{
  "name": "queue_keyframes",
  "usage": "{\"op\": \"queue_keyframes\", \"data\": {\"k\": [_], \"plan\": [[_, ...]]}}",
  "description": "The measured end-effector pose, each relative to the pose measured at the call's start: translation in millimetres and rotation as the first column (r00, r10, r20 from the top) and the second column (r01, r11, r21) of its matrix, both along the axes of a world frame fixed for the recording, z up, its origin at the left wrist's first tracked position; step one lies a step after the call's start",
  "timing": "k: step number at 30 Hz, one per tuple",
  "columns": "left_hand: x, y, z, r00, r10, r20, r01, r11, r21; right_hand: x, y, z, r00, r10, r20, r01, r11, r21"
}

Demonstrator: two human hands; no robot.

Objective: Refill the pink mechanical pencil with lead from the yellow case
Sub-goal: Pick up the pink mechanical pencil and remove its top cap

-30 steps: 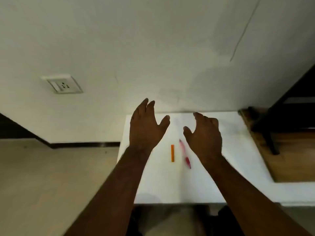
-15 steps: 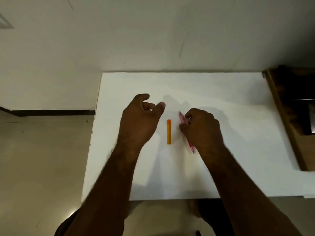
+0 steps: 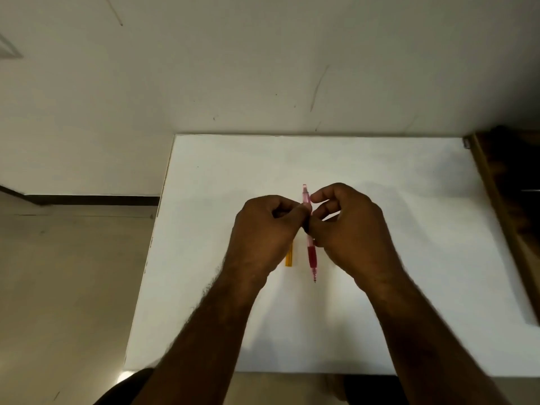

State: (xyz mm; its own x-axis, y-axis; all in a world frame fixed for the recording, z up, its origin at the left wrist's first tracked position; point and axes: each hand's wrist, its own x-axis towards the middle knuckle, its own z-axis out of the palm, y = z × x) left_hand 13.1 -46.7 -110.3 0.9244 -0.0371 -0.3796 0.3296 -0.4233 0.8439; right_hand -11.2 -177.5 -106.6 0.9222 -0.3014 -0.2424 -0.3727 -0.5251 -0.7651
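The pink mechanical pencil (image 3: 311, 255) is held above the white table (image 3: 409, 229), its cap end pointing away from me and its tip toward me. My right hand (image 3: 350, 229) grips its middle. My left hand (image 3: 266, 232) pinches the upper barrel from the left, thumb and fingers closed on it. The yellow lead case (image 3: 289, 260) lies flat on the table, mostly hidden under my left hand; only its near end shows.
The table stands against a pale wall. A dark wooden surface (image 3: 511, 200) adjoins its right edge. Beige floor (image 3: 67, 287) lies to the left of the table's left edge. My knees show below the near edge.
My right hand has lifted the pencil off the table. My left hand has moved right from beside the case and closed on the pencil's barrel. The camera has tilted further down.
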Motion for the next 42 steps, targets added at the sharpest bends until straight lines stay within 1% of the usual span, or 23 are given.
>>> {"op": "queue_keyframes", "data": {"k": [3,5,7,9,11,13,19,24,29,37,40,42], "plan": [[-0.8,0.2,0.1,1.000,0.023,0.001,-0.022,0.998,-0.063,0.4,2.0,0.2,0.999,0.045,-0.004,-0.045,0.999,0.020],[-0.5,1.3,0.3,1.000,0.025,0.012,-0.025,0.998,-0.063,0.5,-0.1,0.3,0.996,0.082,-0.023,-0.081,0.996,0.048],[0.3,1.8,1.3,1.000,0.020,0.003,-0.020,0.997,-0.074,1.1,-5.8,0.1,0.996,0.085,-0.039,-0.081,0.992,0.099],[0.5,1.5,2.0,1.000,0.009,0.002,-0.009,0.997,-0.073,3.6,-13.1,1.0,0.999,0.016,-0.040,-0.008,0.982,0.187],[-0.8,0.2,1.4,1.000,-0.016,0.010,0.016,0.998,-0.063,6.2,-17.5,3.5,0.997,-0.070,-0.043,0.080,0.940,0.331],[-3.1,-1.8,0.3,0.999,-0.048,0.013,0.048,0.997,-0.055,8.1,-17.3,4.5,0.993,-0.114,-0.036,0.119,0.905,0.410],[-5.1,-2.9,-3.8,0.996,-0.093,0.008,0.093,0.994,-0.055,12.1,-11.5,-4.2,0.989,-0.147,-0.002,0.137,0.915,0.379],[-3.8,-0.6,-4.3,0.995,-0.096,0.009,0.096,0.994,-0.056,12.0,-11.4,-5.0,0.984,-0.172,-0.034,0.169,0.881,0.443],[-2.7,0.8,-3.1,0.995,-0.095,0.026,0.096,0.994,-0.056,12.8,-8.7,-6.2,0.984,-0.177,-0.022,0.169,0.882,0.440],[-1.4,1.4,-0.7,0.996,-0.083,0.024,0.084,0.996,-0.039,13.6,-5.3,-9.2,0.979,-0.198,-0.046,0.194,0.841,0.505],[-2.4,0.4,0.4,0.995,-0.096,0.009,0.096,0.994,-0.042,14.6,-6.0,-8.0,0.976,-0.211,-0.051,0.200,0.781,0.592],[-4.9,-1.1,0.4,0.993,-0.115,-0.007,0.114,0.992,-0.053,16.5,-9.3,-7.1,0.967,-0.252,-0.039,0.218,0.736,0.641]]}}
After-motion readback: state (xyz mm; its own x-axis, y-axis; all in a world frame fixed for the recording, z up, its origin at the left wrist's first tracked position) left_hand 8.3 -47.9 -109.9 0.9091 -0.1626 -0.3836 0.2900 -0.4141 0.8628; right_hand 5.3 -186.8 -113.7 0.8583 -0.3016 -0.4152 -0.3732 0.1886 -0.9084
